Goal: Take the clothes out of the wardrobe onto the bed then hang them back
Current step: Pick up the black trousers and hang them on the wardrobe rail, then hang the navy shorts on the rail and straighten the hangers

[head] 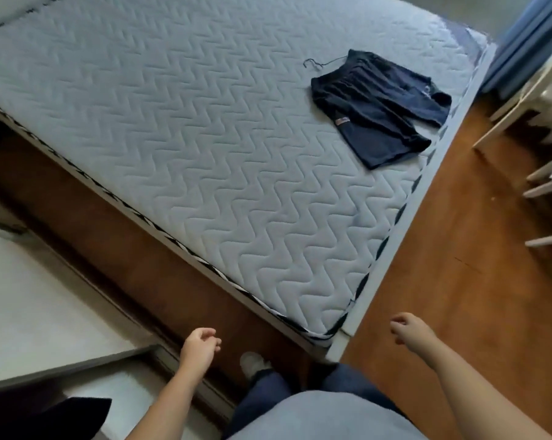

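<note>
A dark navy garment lies flat on the bare quilted mattress of the bed, near its right edge, with a thin wire hanger sticking out of its top. My left hand hangs low over the floor by the bed's near corner, fingers loosely curled and holding nothing. My right hand hovers over the wooden floor to the right of that corner, also loosely curled and holding nothing. Both hands are far from the garment.
White wardrobe furniture with pale clothes inside stands at the right edge. A blue curtain hangs at the top right. A white cabinet surface sits at the lower left. Brown wooden floor runs along the bed's right side.
</note>
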Demonstrator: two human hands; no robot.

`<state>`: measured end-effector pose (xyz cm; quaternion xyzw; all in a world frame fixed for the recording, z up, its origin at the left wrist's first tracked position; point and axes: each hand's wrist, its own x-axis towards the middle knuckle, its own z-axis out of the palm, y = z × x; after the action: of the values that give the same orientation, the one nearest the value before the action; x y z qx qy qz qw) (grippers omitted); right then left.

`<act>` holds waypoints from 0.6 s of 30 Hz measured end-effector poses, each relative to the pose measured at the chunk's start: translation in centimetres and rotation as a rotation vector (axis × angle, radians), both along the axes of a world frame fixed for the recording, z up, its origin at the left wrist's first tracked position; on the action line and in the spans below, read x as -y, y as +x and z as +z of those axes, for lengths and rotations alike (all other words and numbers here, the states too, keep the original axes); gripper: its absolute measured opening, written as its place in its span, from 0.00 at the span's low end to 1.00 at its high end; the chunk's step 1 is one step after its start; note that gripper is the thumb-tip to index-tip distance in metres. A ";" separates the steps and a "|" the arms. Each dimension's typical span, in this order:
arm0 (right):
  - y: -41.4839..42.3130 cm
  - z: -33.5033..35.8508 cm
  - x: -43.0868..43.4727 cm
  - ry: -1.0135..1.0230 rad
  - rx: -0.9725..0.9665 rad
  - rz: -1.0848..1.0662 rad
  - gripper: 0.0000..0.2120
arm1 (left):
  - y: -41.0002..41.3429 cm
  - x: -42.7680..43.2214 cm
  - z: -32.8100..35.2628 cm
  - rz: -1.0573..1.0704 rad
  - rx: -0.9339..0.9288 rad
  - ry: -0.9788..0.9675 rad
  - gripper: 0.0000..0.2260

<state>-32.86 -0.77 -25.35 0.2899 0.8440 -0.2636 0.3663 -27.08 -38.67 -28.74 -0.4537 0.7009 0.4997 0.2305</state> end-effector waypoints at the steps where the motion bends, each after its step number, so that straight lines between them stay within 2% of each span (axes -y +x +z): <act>1: 0.4 -0.2 -0.9 -0.013 0.011 -0.024 0.15 | -0.1 -0.3 0.0 -0.039 0.023 -0.022 0.07; 7: 2.4 -1.8 -9.3 -0.149 -0.026 -0.214 0.16 | -2.1 -5.0 0.1 -0.068 0.130 -0.131 0.06; 12: 3.4 -3.2 -21.5 -0.138 0.004 -0.166 0.16 | -4.4 -16.6 -0.8 -0.111 0.132 -0.185 0.06; 15: 4.3 -3.1 -29.8 -0.101 0.095 -0.102 0.17 | -5.9 -25.0 -1.2 -0.258 0.149 -0.151 0.07; 18: 4.8 -2.1 -36.8 -0.092 0.086 -0.218 0.15 | -7.7 -31.4 -1.1 -0.603 0.264 -0.195 0.06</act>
<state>-28.03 35.99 -27.42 0.3740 0.7779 -0.3278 0.3840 -34.73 -7.30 -29.83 -0.3068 0.8121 0.2766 0.4121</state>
